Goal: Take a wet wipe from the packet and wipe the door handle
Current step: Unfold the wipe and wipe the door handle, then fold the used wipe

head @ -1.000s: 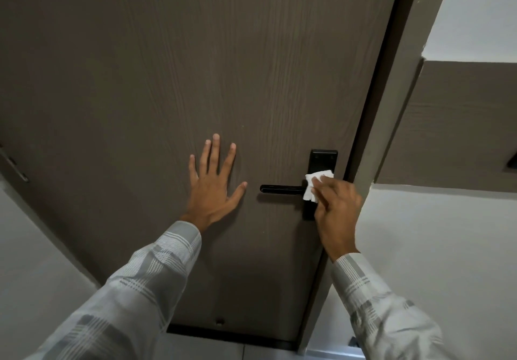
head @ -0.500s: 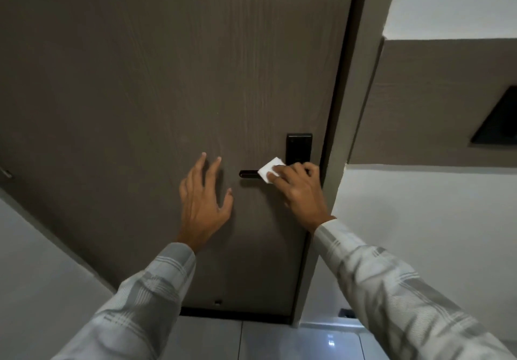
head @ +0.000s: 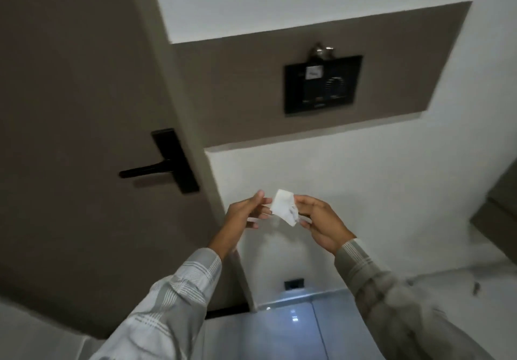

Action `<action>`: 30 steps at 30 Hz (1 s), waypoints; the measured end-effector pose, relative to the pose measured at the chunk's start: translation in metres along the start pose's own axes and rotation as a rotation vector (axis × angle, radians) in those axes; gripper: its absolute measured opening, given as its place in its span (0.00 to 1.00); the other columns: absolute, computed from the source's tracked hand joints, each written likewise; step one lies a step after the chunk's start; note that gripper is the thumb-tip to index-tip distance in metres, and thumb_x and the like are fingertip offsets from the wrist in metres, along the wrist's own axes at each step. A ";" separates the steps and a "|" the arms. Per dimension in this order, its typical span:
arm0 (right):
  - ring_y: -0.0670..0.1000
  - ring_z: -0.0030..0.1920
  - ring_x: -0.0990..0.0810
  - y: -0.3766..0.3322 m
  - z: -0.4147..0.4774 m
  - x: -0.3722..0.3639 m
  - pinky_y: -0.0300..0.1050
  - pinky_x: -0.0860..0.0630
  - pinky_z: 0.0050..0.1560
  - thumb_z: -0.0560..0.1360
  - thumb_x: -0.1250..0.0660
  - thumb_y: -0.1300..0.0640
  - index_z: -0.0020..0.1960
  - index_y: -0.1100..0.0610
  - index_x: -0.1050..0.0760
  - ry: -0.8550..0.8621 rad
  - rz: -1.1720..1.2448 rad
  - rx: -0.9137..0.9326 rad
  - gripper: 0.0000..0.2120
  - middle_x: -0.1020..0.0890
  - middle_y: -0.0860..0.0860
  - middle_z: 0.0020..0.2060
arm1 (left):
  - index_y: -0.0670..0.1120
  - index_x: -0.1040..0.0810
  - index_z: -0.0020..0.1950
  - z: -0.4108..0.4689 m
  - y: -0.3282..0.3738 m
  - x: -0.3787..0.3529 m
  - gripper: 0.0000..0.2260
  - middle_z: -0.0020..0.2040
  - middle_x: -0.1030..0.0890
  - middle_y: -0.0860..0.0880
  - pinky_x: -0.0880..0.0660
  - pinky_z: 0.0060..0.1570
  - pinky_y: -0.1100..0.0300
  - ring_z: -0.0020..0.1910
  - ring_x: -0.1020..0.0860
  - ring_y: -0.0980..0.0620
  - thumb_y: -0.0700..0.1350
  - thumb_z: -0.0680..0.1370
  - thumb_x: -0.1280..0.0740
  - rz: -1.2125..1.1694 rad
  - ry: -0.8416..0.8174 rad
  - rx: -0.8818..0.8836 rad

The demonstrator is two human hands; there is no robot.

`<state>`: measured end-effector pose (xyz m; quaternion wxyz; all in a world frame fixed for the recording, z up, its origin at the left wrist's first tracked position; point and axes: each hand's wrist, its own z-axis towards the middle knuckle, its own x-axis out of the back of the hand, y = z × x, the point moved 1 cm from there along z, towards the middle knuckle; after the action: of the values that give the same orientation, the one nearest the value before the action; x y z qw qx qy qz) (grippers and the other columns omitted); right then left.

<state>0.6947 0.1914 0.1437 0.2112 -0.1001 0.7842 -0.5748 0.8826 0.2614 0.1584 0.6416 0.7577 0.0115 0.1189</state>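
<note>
Both hands, left hand [head: 246, 214] and right hand [head: 321, 224], pinch the wipe [head: 284, 207]; probably refolding, with the door handle [head: 145, 169] at ten o'clock awaiting another pass.

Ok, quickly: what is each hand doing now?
Left hand: pinching the left edge of the wet wipe.
Right hand: pinching its right edge.

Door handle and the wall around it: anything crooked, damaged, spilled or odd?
Nothing stands out. The black door handle sits level on its plate, intact. The wet wipe is pinched between the left hand and right hand, clear of the door. The wall panel looks undamaged.
</note>
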 end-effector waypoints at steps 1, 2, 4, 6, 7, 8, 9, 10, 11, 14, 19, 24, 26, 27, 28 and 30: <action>0.51 0.53 0.21 0.002 -0.006 0.024 0.49 0.33 0.56 0.75 0.35 0.61 0.53 0.56 0.18 0.011 0.016 -0.022 0.10 0.17 0.53 0.53 | 0.53 0.13 0.50 0.002 0.001 -0.022 0.17 0.44 0.13 0.53 0.23 0.40 0.66 0.43 0.17 0.58 0.63 0.74 0.33 0.025 -0.042 0.002; 0.52 0.54 0.21 0.004 -0.009 0.037 0.49 0.33 0.58 0.75 0.35 0.62 0.55 0.56 0.19 0.011 0.025 -0.041 0.11 0.17 0.54 0.54 | 0.52 0.13 0.50 0.004 0.000 -0.036 0.15 0.45 0.13 0.52 0.23 0.42 0.64 0.44 0.17 0.58 0.61 0.74 0.31 0.051 -0.073 -0.005; 0.52 0.53 0.21 0.009 -0.027 0.091 0.48 0.31 0.56 0.76 0.36 0.62 0.56 0.56 0.19 0.057 0.046 -0.062 0.11 0.17 0.54 0.54 | 0.51 0.13 0.49 0.012 0.001 -0.095 0.11 0.46 0.12 0.51 0.23 0.43 0.62 0.44 0.16 0.57 0.56 0.73 0.27 0.057 -0.136 0.013; 0.50 0.48 0.20 0.014 -0.041 0.139 0.42 0.29 0.48 0.77 0.37 0.56 0.55 0.56 0.18 0.127 0.116 -0.103 0.11 0.16 0.54 0.51 | 0.49 0.13 0.47 0.021 0.000 -0.148 0.09 0.46 0.12 0.49 0.23 0.42 0.63 0.43 0.16 0.56 0.52 0.73 0.27 0.058 -0.172 0.035; 0.50 0.46 0.20 0.018 -0.048 0.164 0.41 0.29 0.43 0.78 0.38 0.50 0.54 0.56 0.19 0.169 0.179 -0.138 0.13 0.16 0.53 0.49 | 0.48 0.13 0.47 0.027 -0.001 -0.175 0.08 0.45 0.12 0.49 0.23 0.41 0.63 0.43 0.16 0.55 0.51 0.74 0.27 0.047 -0.181 0.049; 0.50 0.46 0.20 0.020 -0.053 0.186 0.41 0.29 0.42 0.78 0.40 0.43 0.53 0.56 0.19 0.202 0.234 -0.168 0.18 0.15 0.52 0.46 | 0.48 0.13 0.46 0.032 -0.002 -0.198 0.07 0.44 0.12 0.49 0.23 0.40 0.63 0.42 0.16 0.55 0.49 0.74 0.27 0.052 -0.187 0.065; 0.50 0.46 0.20 0.022 -0.059 0.220 0.42 0.29 0.42 0.77 0.42 0.37 0.52 0.54 0.20 0.239 0.251 -0.187 0.23 0.16 0.50 0.45 | 0.47 0.13 0.46 0.043 -0.002 -0.232 0.06 0.43 0.12 0.49 0.23 0.40 0.63 0.42 0.16 0.55 0.48 0.75 0.27 0.046 -0.212 0.081; 0.50 0.46 0.20 0.023 -0.063 0.245 0.44 0.30 0.44 0.75 0.43 0.33 0.51 0.53 0.20 0.259 0.237 -0.199 0.26 0.16 0.50 0.44 | 0.47 0.13 0.46 0.051 -0.004 -0.258 0.06 0.43 0.12 0.49 0.23 0.39 0.64 0.41 0.16 0.55 0.48 0.76 0.28 0.047 -0.227 0.094; 0.49 0.46 0.20 0.023 -0.067 0.267 0.45 0.31 0.46 0.74 0.41 0.33 0.50 0.51 0.19 0.275 0.185 -0.194 0.24 0.16 0.49 0.44 | 0.46 0.13 0.46 0.060 -0.004 -0.281 0.06 0.42 0.12 0.50 0.23 0.38 0.64 0.41 0.16 0.55 0.47 0.76 0.28 0.039 -0.238 0.105; 0.50 0.44 0.19 0.015 -0.070 0.335 0.44 0.29 0.44 0.75 0.34 0.47 0.46 0.52 0.20 0.384 0.055 -0.123 0.09 0.16 0.51 0.44 | 0.42 0.14 0.49 0.089 -0.003 -0.353 0.07 0.41 0.12 0.50 0.22 0.38 0.63 0.40 0.15 0.55 0.45 0.76 0.29 0.001 -0.262 0.130; 0.56 0.42 0.19 -0.016 -0.055 0.457 0.44 0.23 0.37 0.78 0.35 0.56 0.48 0.58 0.25 0.547 -0.022 -0.133 0.05 0.19 0.58 0.47 | 0.42 0.15 0.49 0.143 0.007 -0.481 0.07 0.41 0.14 0.48 0.21 0.37 0.64 0.37 0.16 0.55 0.44 0.76 0.28 -0.044 -0.307 0.167; 0.48 0.33 0.22 -0.055 -0.071 0.594 0.41 0.24 0.28 0.71 0.26 0.62 0.46 0.57 0.30 0.802 -0.103 -0.116 0.12 0.22 0.57 0.42 | 0.48 0.23 0.49 0.171 0.038 -0.622 0.10 0.39 0.17 0.48 0.25 0.32 0.61 0.32 0.20 0.53 0.40 0.73 0.25 0.008 -0.357 0.126; 0.48 0.31 0.23 -0.072 -0.083 0.652 0.41 0.25 0.26 0.69 0.24 0.62 0.42 0.56 0.32 0.894 -0.194 -0.122 0.15 0.23 0.55 0.37 | 0.48 0.23 0.46 0.177 0.051 -0.683 0.08 0.42 0.16 0.45 0.26 0.35 0.59 0.36 0.20 0.49 0.40 0.73 0.25 0.081 -0.396 0.048; 0.49 0.31 0.24 -0.079 -0.089 0.677 0.42 0.25 0.26 0.68 0.24 0.63 0.38 0.56 0.32 0.912 -0.281 -0.132 0.16 0.24 0.54 0.35 | 0.46 0.20 0.46 0.178 0.056 -0.711 0.05 0.44 0.15 0.44 0.25 0.39 0.58 0.40 0.19 0.49 0.41 0.74 0.26 0.137 -0.415 -0.008; 0.50 0.31 0.24 -0.087 -0.093 0.710 0.43 0.24 0.26 0.68 0.24 0.64 0.35 0.56 0.32 0.909 -0.384 -0.129 0.16 0.25 0.53 0.32 | 0.45 0.18 0.48 0.181 0.060 -0.745 0.04 0.47 0.15 0.44 0.24 0.44 0.58 0.43 0.19 0.48 0.41 0.74 0.27 0.185 -0.430 -0.058; 0.51 0.31 0.24 -0.100 -0.100 0.758 0.42 0.24 0.29 0.67 0.24 0.66 0.32 0.56 0.29 0.872 -0.558 -0.120 0.15 0.24 0.53 0.30 | 0.44 0.16 0.52 0.184 0.067 -0.798 0.07 0.50 0.14 0.46 0.23 0.50 0.59 0.47 0.18 0.49 0.43 0.76 0.29 0.293 -0.452 -0.147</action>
<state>-0.0334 -0.0574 0.0990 -0.3026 -0.0684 0.7744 -0.5514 0.1345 -0.0642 0.0646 0.6570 0.7101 -0.2501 0.0388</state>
